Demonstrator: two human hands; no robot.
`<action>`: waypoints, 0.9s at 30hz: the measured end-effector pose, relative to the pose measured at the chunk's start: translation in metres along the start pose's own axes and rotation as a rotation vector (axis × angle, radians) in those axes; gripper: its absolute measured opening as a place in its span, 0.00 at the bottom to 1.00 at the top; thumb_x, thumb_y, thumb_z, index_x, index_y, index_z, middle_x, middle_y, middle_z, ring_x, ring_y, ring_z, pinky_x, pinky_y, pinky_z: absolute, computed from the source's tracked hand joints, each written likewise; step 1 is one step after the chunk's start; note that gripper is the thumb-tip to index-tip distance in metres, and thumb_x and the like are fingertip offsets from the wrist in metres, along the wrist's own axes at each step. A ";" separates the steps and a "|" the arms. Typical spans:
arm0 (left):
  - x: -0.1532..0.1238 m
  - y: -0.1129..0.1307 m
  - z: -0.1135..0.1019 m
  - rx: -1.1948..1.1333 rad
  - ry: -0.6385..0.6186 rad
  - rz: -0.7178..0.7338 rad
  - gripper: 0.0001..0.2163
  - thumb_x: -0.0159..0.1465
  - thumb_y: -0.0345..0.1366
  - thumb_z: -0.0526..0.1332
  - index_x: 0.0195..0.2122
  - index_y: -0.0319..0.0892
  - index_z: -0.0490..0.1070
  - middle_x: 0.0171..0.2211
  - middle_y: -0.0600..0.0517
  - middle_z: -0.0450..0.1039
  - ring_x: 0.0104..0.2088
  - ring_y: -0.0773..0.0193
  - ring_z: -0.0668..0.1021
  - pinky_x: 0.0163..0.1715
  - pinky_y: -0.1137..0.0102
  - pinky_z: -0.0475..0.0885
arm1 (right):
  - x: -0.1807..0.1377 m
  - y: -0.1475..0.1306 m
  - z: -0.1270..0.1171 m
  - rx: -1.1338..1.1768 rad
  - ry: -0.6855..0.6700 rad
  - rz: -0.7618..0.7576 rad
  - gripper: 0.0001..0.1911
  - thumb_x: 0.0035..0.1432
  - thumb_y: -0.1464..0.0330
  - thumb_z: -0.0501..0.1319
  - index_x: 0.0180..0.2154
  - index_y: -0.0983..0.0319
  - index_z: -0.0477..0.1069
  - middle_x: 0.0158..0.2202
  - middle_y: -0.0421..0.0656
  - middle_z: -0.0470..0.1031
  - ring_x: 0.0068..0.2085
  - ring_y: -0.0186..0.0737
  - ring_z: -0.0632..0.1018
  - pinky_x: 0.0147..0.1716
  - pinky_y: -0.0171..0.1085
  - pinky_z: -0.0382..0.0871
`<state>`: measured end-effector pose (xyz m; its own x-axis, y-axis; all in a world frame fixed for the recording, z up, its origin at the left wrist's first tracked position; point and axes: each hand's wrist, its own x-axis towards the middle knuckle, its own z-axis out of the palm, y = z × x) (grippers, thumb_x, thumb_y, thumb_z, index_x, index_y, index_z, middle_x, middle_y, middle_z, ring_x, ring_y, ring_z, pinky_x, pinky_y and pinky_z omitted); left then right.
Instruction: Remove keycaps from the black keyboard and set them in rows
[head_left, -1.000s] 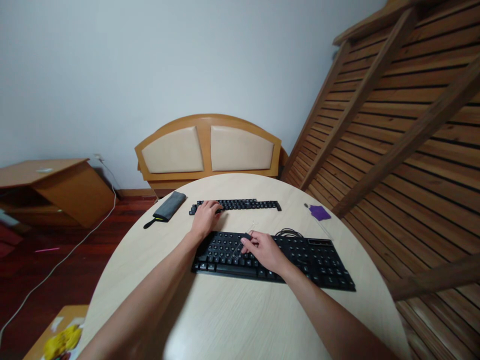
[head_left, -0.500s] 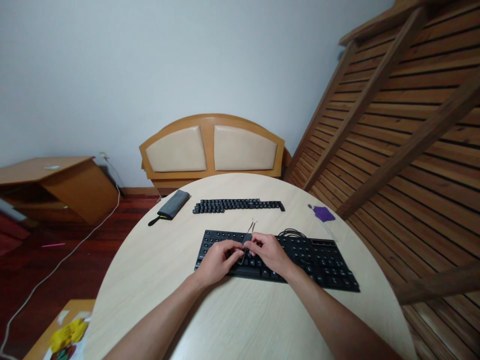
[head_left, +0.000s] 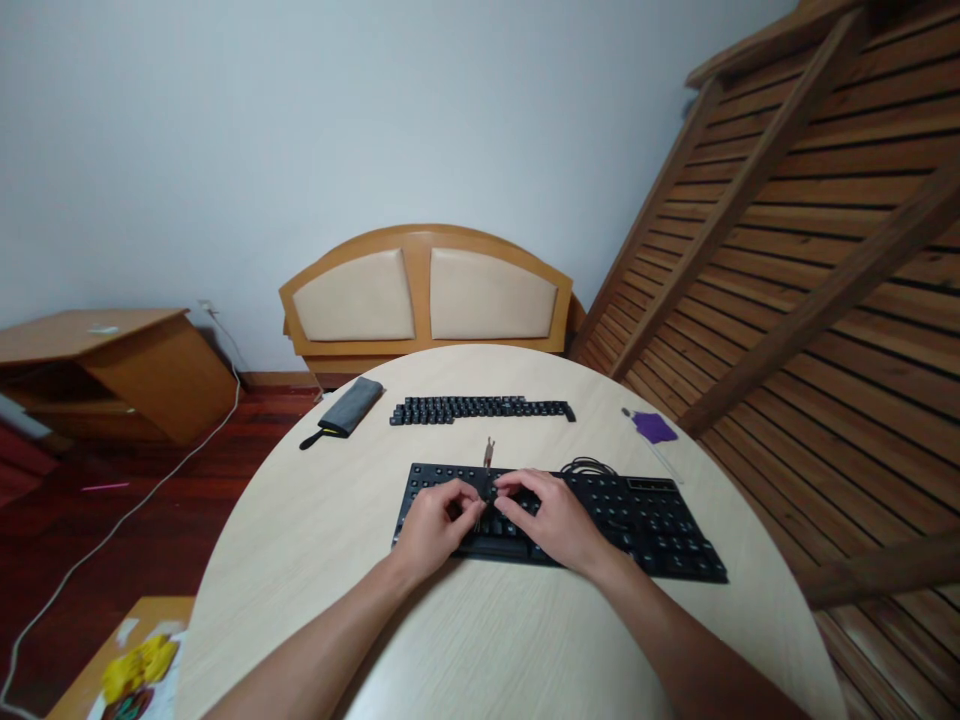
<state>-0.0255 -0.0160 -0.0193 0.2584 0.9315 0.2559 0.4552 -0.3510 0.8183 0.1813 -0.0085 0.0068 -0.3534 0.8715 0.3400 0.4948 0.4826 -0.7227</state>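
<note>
A black keyboard (head_left: 630, 525) lies on the table, with many of its keycaps off and small switches showing. Over its left half, my left hand (head_left: 439, 525) is closed, thumb and fingertips pinched on a thin keycap puller (head_left: 489, 455) whose wire prongs point away from me. My right hand (head_left: 555, 515) is just to the right of the puller, thumb and index finger apart, with nothing visible between them. Beyond the keyboard, removed black keycaps (head_left: 480, 408) stand in rows. My fingers hide the puller's lower part and some keys.
A grey pouch (head_left: 352, 408) lies at the table's (head_left: 480, 640) far left. On the right are a purple cloth (head_left: 655, 427) and a thin white stick. The coiled cable (head_left: 589, 466) sits behind the keyboard. A wooden slatted frame (head_left: 825, 250) leans close by on the right.
My right hand has come off the puller and opened, moving slightly right. The puller, now in my left hand alone, has turned a little more upright in the view.
</note>
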 end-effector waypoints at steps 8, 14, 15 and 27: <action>-0.007 0.010 -0.001 0.249 -0.037 0.166 0.07 0.65 0.39 0.59 0.38 0.46 0.76 0.29 0.50 0.79 0.32 0.59 0.78 0.36 0.66 0.71 | -0.003 -0.001 0.009 0.071 0.025 0.066 0.06 0.61 0.65 0.59 0.34 0.59 0.74 0.32 0.42 0.80 0.35 0.43 0.79 0.38 0.39 0.71; -0.006 0.015 -0.001 0.107 0.009 0.111 0.06 0.64 0.38 0.60 0.38 0.44 0.75 0.32 0.50 0.79 0.31 0.61 0.78 0.33 0.68 0.71 | -0.002 -0.004 0.003 -0.005 -0.057 -0.045 0.09 0.63 0.66 0.58 0.39 0.58 0.77 0.38 0.43 0.81 0.40 0.44 0.79 0.44 0.41 0.69; -0.006 0.014 0.000 0.073 0.013 0.090 0.06 0.64 0.38 0.61 0.37 0.43 0.75 0.31 0.50 0.79 0.30 0.62 0.78 0.32 0.69 0.71 | -0.002 -0.004 0.003 -0.015 -0.066 -0.070 0.09 0.63 0.65 0.58 0.40 0.58 0.77 0.39 0.43 0.81 0.42 0.44 0.79 0.46 0.42 0.69; -0.003 -0.004 0.007 -0.293 0.147 -0.100 0.11 0.64 0.44 0.62 0.39 0.42 0.68 0.29 0.52 0.76 0.31 0.63 0.79 0.33 0.70 0.73 | -0.006 0.030 -0.028 -0.216 -0.297 -0.068 0.35 0.50 0.54 0.69 0.59 0.55 0.68 0.64 0.49 0.63 0.65 0.56 0.60 0.63 0.55 0.52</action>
<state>-0.0220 -0.0178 -0.0272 0.0900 0.9711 0.2212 0.2024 -0.2353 0.9506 0.2208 0.0028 -0.0001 -0.5904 0.7889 0.1706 0.6073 0.5734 -0.5499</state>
